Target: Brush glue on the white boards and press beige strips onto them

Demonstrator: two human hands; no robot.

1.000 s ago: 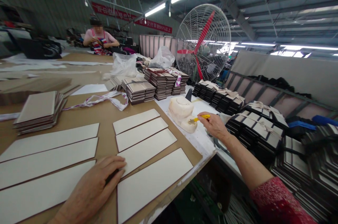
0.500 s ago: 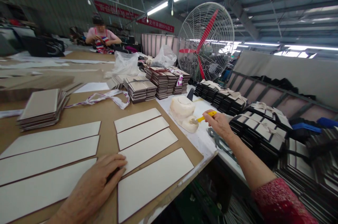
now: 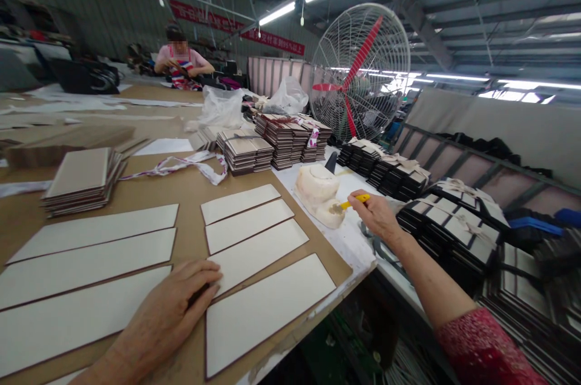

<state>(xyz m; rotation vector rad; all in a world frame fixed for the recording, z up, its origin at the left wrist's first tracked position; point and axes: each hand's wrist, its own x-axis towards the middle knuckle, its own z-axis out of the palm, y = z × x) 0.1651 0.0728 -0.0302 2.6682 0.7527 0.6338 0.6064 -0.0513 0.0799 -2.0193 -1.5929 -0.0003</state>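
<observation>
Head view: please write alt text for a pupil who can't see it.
A person's right hand holds a yellow-handled tool at the mouth of a cream container, while the left hand lies among pale panels on a table. Panel stacks and a large fan stand beyond.

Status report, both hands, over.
Right hand: gripping yellow-handled tool, tip at cream container. Left hand: at end of pale panel. Nothing visibly blocking either hand.

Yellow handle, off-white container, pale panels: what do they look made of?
Yellow handle: probably plastic, smooth; bright, even color.
Off-white container: possibly plastic, dull and stained; rounded, molded-looking form, but surface buildup leaves it open.
Pale panels: likely stiff board, matte; thin, flat, straight-cut, with dark edges. Can't tell whether the pale face is paper or coating.
</observation>
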